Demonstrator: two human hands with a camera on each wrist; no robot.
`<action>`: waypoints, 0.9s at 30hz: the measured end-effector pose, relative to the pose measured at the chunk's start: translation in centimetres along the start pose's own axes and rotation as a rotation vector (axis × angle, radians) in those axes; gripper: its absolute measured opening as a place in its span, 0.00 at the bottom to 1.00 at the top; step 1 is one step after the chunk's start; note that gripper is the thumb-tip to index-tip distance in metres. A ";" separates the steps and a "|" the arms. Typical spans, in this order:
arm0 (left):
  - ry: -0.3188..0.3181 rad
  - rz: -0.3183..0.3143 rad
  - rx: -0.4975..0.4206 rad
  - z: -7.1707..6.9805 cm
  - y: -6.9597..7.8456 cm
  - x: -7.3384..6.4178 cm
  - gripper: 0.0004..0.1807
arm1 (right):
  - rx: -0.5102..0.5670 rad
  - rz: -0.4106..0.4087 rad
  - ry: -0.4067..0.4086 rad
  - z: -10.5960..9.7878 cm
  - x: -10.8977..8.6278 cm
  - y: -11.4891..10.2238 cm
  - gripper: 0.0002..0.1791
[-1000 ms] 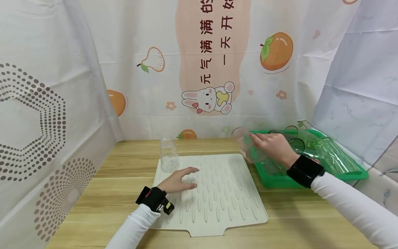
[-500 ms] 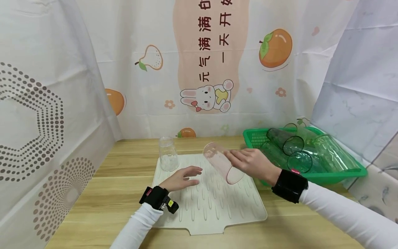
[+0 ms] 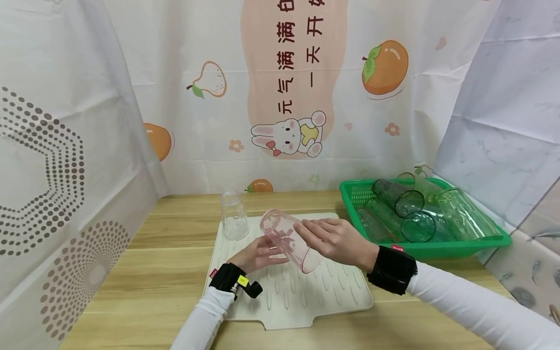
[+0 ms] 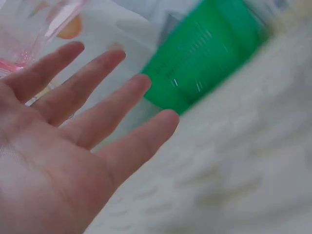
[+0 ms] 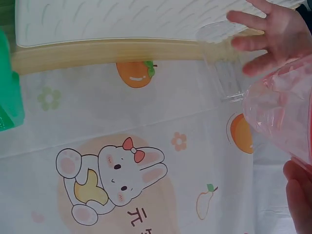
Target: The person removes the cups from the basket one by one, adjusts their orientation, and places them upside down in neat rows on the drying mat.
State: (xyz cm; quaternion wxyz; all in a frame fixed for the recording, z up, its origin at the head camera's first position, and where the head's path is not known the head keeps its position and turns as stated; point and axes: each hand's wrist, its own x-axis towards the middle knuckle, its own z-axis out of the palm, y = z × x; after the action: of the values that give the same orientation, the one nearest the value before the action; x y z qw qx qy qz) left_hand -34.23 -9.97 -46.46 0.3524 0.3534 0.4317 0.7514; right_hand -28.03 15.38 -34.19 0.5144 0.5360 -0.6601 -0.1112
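Note:
A clear pink tumbler (image 3: 288, 238) is in my right hand (image 3: 337, 240), held tilted over the white ridged draining tray (image 3: 297, 299). Its base points up and left, its rim down and right. My left hand (image 3: 258, 255) is beside the tumbler's base end, fingers spread and fairly straight. In the left wrist view the left palm (image 4: 73, 141) faces the camera, the pink glass behind its fingertips. The right wrist view shows the tumbler (image 5: 278, 107) with right fingertips (image 5: 298, 192) at its side. A clear glass (image 3: 235, 218) stands upside down on the tray's back left corner.
A green plastic basket (image 3: 433, 250) at the right holds several glasses lying on their sides, among them a dark grey one (image 3: 389, 192) and a large greenish one (image 3: 465, 214). A printed curtain (image 3: 201, 141) hangs behind the wooden table (image 3: 127, 287).
My right hand has carried the pink tumbler left from beside the basket to over the tray. The left hand has shifted slightly, and the tumbler's base is now close to it.

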 end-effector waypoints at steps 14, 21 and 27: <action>-0.199 0.223 -0.259 0.7 -0.4 1.6 0.36 | -0.094 -0.090 0.016 0.5 0.2 -1.7 0.14; -0.117 0.283 -0.380 1.1 -0.9 1.8 0.25 | -0.110 -0.103 0.013 1.2 -0.4 -3.6 0.14; -0.048 0.302 -0.351 1.4 -0.6 1.6 0.24 | -0.080 -0.059 -0.021 1.3 -0.7 -4.6 0.16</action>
State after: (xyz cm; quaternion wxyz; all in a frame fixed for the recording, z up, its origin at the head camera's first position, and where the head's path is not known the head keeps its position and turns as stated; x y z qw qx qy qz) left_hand -33.69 -7.87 -46.08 0.3023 0.3652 0.2282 0.8504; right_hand -26.46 13.59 -38.39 0.5250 0.5332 -0.6443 -0.1584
